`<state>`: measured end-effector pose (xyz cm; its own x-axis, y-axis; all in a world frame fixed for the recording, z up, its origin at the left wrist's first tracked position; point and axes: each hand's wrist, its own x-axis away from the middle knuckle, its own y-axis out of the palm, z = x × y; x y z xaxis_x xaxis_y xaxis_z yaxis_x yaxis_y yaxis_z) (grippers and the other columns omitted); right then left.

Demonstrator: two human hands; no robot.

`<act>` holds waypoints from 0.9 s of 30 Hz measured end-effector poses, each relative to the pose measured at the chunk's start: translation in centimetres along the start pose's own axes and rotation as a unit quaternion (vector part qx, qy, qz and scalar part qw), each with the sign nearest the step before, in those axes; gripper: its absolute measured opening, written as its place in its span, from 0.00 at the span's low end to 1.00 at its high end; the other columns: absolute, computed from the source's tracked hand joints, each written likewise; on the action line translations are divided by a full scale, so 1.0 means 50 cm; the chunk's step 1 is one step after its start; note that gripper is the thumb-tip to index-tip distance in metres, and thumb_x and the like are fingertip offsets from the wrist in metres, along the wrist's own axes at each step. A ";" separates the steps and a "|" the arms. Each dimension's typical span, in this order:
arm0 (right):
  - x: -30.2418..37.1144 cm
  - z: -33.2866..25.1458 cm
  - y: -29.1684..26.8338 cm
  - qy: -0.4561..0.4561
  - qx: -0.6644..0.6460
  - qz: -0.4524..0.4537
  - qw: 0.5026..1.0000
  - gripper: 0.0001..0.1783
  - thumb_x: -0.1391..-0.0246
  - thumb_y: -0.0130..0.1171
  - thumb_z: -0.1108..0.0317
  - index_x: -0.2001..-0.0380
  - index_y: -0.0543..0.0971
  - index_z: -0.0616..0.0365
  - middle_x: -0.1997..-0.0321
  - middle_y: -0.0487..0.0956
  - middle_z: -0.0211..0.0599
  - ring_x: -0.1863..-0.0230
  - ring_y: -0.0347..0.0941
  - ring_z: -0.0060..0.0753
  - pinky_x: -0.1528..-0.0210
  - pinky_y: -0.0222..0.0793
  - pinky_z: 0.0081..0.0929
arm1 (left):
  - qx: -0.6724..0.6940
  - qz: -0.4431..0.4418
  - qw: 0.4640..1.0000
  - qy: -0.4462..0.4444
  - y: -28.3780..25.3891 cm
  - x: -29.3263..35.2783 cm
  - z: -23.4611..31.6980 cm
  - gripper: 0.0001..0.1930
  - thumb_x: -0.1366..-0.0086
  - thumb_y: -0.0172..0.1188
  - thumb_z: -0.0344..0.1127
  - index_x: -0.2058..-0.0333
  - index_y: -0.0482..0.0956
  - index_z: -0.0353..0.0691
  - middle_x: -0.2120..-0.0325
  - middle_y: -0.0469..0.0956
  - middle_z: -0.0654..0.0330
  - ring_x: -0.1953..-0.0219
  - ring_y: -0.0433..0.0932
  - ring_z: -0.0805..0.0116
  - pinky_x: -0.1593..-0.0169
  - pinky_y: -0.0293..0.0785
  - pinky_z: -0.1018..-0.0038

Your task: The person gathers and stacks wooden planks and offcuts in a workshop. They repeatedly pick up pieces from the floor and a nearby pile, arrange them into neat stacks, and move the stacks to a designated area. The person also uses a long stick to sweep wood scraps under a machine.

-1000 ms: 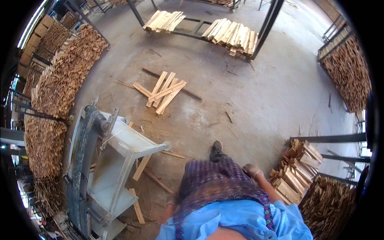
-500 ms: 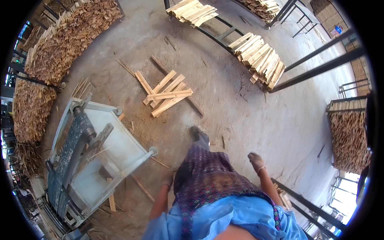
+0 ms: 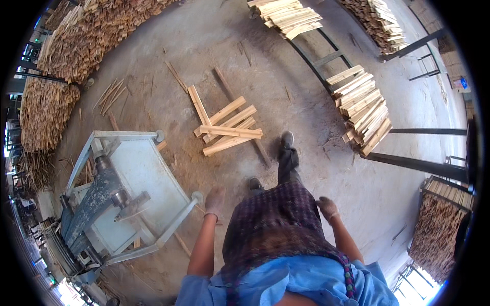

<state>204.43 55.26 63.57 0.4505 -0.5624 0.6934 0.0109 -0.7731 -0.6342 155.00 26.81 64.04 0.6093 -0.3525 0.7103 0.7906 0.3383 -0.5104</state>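
Gloved and hanging low on the left, my left hand [image 3: 215, 200] is beside the corner of a pale metal machine table [image 3: 140, 168]; motion blur smears its fingers. My right hand [image 3: 327, 208], in a dusty glove, hangs at the right of my patterned apron [image 3: 275, 219]. Its fingers curl loosely, and I see nothing in them. Ahead on the floor, several light wooden boards [image 3: 229, 132] lie crossed over one another in a loose heap. Neither hand touches them.
A dark metal rack [image 3: 306, 51] at the upper right carries stacked boards [image 3: 365, 109]. Tall wood stacks [image 3: 51, 112] line the left, another stack [image 3: 439, 229] the right. Beside the machine's dark arm [image 3: 94, 196] and near the heap, thin sticks [image 3: 109, 95] litter the floor.
I have stepped forward and my view has turned, so the rack sits farther right. My left hand has swung forward; my right hand is nearer the apron.
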 end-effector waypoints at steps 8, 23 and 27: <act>-0.399 -0.291 -0.286 0.054 -0.039 -0.012 0.998 0.32 0.40 0.61 0.50 0.39 0.77 0.60 0.40 0.79 0.57 0.38 0.75 0.59 0.37 0.71 0.47 | 0.016 0.029 0.995 -0.091 0.002 -0.128 0.156 0.25 0.30 0.53 0.53 0.51 0.81 0.35 0.53 0.82 0.41 0.47 0.79 0.42 0.43 0.72 0.56; -0.773 -0.487 -0.023 0.142 -0.182 -0.212 0.950 0.30 0.44 0.68 0.58 0.40 0.78 0.56 0.41 0.80 0.49 0.40 0.76 0.55 0.39 0.72 0.43 | -0.164 0.089 0.975 -0.124 0.116 -1.312 0.073 0.45 0.38 0.69 0.57 0.35 0.68 0.26 0.40 0.75 0.37 0.40 0.78 0.48 0.37 0.72 0.59; -0.827 -0.511 -0.054 0.160 -0.216 -0.250 0.930 0.33 0.44 0.68 0.58 0.39 0.76 0.64 0.43 0.81 0.51 0.41 0.78 0.47 0.41 0.73 0.37 | -0.106 0.173 0.969 -0.140 0.113 -1.522 -0.001 0.43 0.40 0.71 0.58 0.39 0.73 0.26 0.45 0.79 0.39 0.46 0.81 0.49 0.41 0.75 0.60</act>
<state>162.98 73.12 45.35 0.1966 -0.1057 0.9748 -0.2428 -0.9685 -0.0561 113.10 55.48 7.08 0.8233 0.0107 0.5675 0.5548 0.1966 -0.8084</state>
